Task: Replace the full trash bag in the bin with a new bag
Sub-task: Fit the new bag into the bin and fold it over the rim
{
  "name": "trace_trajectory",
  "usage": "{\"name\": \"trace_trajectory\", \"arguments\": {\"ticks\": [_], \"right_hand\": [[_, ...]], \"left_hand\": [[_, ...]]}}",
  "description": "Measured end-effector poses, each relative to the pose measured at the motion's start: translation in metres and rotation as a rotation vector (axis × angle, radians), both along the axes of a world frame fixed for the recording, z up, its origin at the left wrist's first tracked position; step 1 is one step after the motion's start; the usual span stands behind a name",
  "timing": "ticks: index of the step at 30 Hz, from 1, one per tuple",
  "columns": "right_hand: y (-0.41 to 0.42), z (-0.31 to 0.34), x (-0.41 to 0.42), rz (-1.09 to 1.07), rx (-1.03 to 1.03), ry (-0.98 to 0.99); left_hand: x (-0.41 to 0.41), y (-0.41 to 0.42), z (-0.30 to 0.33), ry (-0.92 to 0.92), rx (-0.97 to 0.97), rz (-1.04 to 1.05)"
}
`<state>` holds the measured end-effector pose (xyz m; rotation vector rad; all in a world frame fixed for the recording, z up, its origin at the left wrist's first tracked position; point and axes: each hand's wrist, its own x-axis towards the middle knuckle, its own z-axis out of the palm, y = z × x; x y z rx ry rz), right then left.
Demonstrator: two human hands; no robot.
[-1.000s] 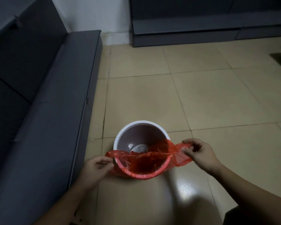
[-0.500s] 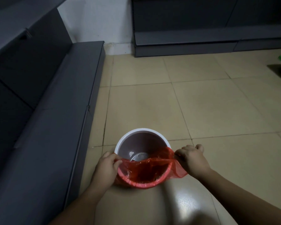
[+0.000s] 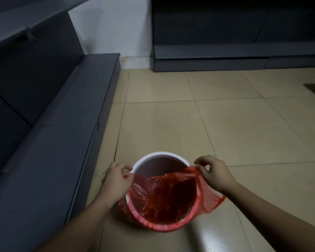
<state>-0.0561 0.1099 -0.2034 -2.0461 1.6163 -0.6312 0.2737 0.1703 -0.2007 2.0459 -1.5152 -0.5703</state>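
grey shelving (image 3: pixel 49 142), beige tiled floor (image 3: pixel 244 135)

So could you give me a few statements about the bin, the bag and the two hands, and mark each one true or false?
1. The red bag is folded over the near part of the bin's rim. True.
2. The bag covers the whole rim of the white bin. False: the far part of the rim is bare white.
3. Both hands pinch the bag's edge, the left hand at the left side and the right hand at the right. True.
4. The bin stands on a table. False: it stands on the tiled floor.
5. A dark grey bench runs along the left of the bin. True.
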Motion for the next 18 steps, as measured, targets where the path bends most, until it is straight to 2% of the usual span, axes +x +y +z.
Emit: {"name": "trace_trajectory", "arguments": {"ticks": [3,7,9,12,16,18], "right_hand": [[0.010,0.003,-0.002,0.140,-0.086,-0.041],[0.018,0.002,-0.002,0.294,-0.090,0.204],[0.019,0.000,-0.002,0.334,-0.095,0.265],[0.020,-0.003,-0.003,0.326,-0.145,0.240],[0.010,0.000,-0.004,0.177,-0.109,-0.001],[0.002,0.001,-0.003,0.138,-0.078,-0.031]], "left_hand": [[-0.004,0.004,-0.005,-0.085,-0.032,-0.131],[-0.012,0.001,-0.005,-0.419,0.050,-0.346],[-0.016,-0.004,-0.003,-0.487,0.071,-0.422],[-0.018,-0.011,-0.002,-0.444,0.078,-0.434],[-0.009,-0.018,-0.001,-0.173,0.053,-0.284],[-0.003,-0.020,0.000,-0.063,0.022,-0.261]]}}
